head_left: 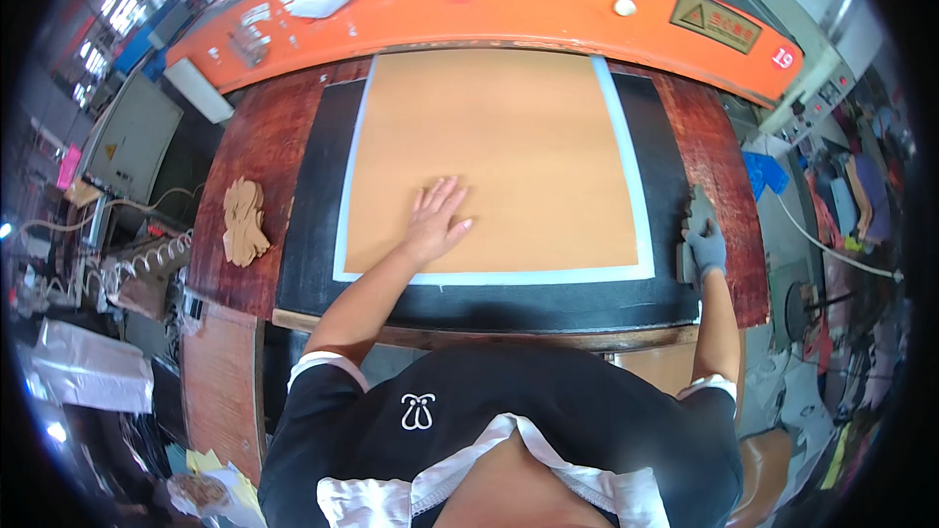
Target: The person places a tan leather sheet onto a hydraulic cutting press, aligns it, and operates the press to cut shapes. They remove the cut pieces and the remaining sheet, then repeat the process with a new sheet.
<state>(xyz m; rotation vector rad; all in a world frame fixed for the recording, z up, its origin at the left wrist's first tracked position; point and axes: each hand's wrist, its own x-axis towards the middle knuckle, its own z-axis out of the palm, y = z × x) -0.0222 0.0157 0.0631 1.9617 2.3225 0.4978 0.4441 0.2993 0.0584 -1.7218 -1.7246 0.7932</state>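
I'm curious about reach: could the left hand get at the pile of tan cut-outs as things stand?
Probably yes: the left hand lies palm-down on the tan sheet, gripping nothing, and nothing visible blocks the way to the tan cut-outs.

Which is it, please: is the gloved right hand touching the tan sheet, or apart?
Apart: the head view plainly shows black board between the right hand and the tan sheet.

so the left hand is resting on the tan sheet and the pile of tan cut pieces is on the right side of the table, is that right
Not quite: the head view shows the pile of tan cut pieces on the left side of the table. The left hand is indeed resting on the tan sheet.
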